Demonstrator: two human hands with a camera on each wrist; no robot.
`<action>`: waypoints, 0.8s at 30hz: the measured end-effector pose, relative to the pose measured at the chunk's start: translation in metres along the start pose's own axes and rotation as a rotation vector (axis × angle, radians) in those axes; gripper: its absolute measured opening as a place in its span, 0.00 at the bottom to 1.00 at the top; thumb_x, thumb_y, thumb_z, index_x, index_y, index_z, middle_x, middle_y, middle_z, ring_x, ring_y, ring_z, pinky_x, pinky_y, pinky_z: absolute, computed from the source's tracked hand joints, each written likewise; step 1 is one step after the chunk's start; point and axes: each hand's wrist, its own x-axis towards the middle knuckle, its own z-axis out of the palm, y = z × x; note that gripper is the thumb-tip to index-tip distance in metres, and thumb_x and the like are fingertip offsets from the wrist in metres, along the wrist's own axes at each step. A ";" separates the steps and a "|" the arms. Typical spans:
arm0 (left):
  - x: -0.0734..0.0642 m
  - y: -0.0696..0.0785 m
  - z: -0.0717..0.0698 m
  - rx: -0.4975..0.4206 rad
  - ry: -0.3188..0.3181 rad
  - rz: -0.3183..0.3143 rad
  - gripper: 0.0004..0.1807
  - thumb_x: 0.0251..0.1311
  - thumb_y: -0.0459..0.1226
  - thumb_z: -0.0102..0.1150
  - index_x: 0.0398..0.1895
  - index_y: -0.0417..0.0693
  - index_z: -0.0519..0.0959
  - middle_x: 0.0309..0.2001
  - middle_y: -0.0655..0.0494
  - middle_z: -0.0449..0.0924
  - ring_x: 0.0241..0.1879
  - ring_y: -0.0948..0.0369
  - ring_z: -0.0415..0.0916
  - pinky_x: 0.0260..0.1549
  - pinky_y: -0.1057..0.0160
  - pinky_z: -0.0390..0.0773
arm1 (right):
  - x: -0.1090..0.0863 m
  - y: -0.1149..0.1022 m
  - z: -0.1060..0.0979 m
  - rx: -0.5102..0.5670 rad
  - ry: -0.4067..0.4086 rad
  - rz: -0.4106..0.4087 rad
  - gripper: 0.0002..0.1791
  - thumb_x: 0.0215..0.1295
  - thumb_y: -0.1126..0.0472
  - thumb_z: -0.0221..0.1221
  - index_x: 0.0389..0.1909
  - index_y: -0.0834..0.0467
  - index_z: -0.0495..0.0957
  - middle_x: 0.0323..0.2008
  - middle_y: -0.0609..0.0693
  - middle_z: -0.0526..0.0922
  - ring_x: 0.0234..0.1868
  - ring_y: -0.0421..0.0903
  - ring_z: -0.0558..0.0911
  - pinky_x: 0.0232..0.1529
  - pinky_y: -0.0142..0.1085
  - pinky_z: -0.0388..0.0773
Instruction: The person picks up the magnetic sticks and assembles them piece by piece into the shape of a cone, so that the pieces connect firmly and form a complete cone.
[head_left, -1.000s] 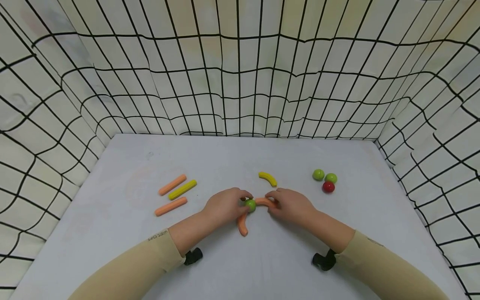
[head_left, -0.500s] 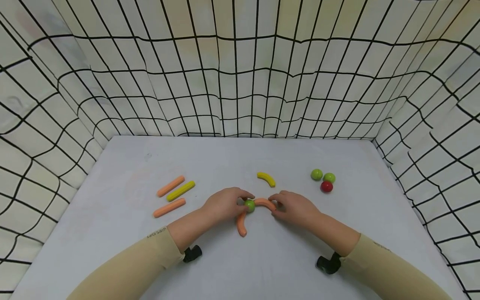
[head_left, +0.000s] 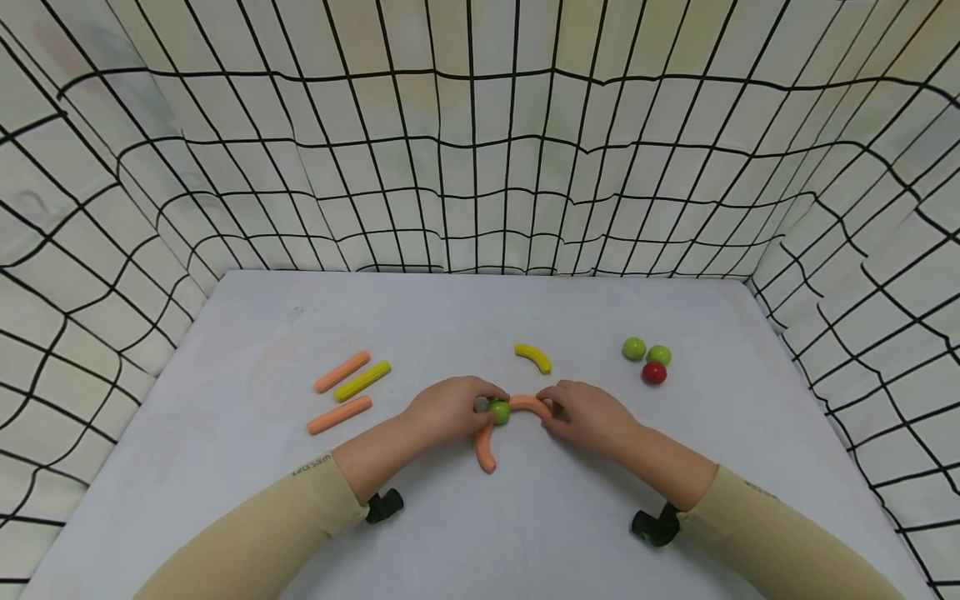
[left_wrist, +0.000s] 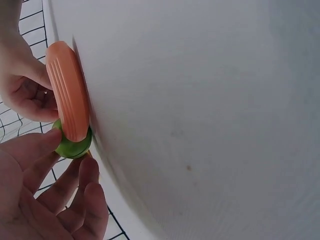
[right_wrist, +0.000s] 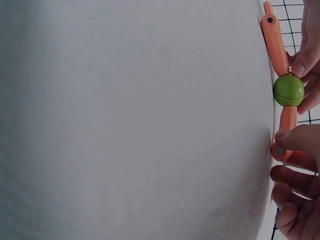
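In the head view my left hand (head_left: 450, 410) pinches a small green ball (head_left: 499, 412) between thumb and fingers at mid-table. Two curved orange sticks meet this ball. One curved orange stick (head_left: 485, 451) runs from it toward me; the other curved orange stick (head_left: 528, 405) extends to the right. My right hand (head_left: 590, 414) pinches the outer end of that second stick. From the right wrist, the green ball (right_wrist: 288, 91) sits between the two sticks, end to end. The left wrist view has the nearer orange stick (left_wrist: 69, 90) in front, partly covering the ball.
A short curved yellow stick (head_left: 533, 358) lies beyond the hands. To the left are a straight yellow stick (head_left: 363, 381) and two straight orange sticks (head_left: 340, 415). Two green balls (head_left: 634, 348) and a red ball (head_left: 655, 372) sit at right. Black-lined white walls (head_left: 480, 167) enclose the table.
My right hand has shifted slightly right along the curved orange stick, uncovering more of it. The left hand keeps its pinch on the green ball. The head view has shifted a little.
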 end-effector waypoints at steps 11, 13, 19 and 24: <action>-0.002 -0.005 0.002 0.012 0.016 0.039 0.18 0.63 0.41 0.65 0.57 0.57 0.82 0.53 0.58 0.82 0.55 0.59 0.76 0.50 0.54 0.76 | 0.009 -0.003 -0.004 -0.017 0.029 -0.060 0.16 0.64 0.56 0.66 0.53 0.51 0.83 0.39 0.43 0.82 0.38 0.40 0.77 0.43 0.38 0.77; -0.004 -0.007 0.002 0.017 0.017 0.047 0.18 0.63 0.41 0.65 0.57 0.57 0.82 0.51 0.59 0.82 0.53 0.59 0.76 0.50 0.54 0.76 | 0.012 -0.003 -0.004 -0.023 0.039 -0.069 0.15 0.65 0.56 0.66 0.52 0.51 0.84 0.41 0.43 0.83 0.41 0.41 0.79 0.46 0.39 0.77; -0.006 -0.008 0.002 0.015 0.011 0.056 0.18 0.63 0.42 0.65 0.56 0.59 0.82 0.44 0.62 0.83 0.45 0.62 0.77 0.44 0.57 0.76 | 0.019 -0.006 -0.004 -0.052 0.042 -0.087 0.14 0.66 0.56 0.65 0.51 0.51 0.84 0.43 0.45 0.84 0.45 0.42 0.81 0.50 0.40 0.77; -0.009 -0.009 0.002 0.033 0.008 0.067 0.17 0.63 0.42 0.66 0.55 0.59 0.83 0.42 0.63 0.83 0.42 0.63 0.77 0.41 0.58 0.76 | 0.026 -0.008 -0.004 -0.068 0.029 -0.098 0.15 0.65 0.58 0.66 0.52 0.52 0.83 0.43 0.45 0.84 0.45 0.42 0.81 0.49 0.41 0.78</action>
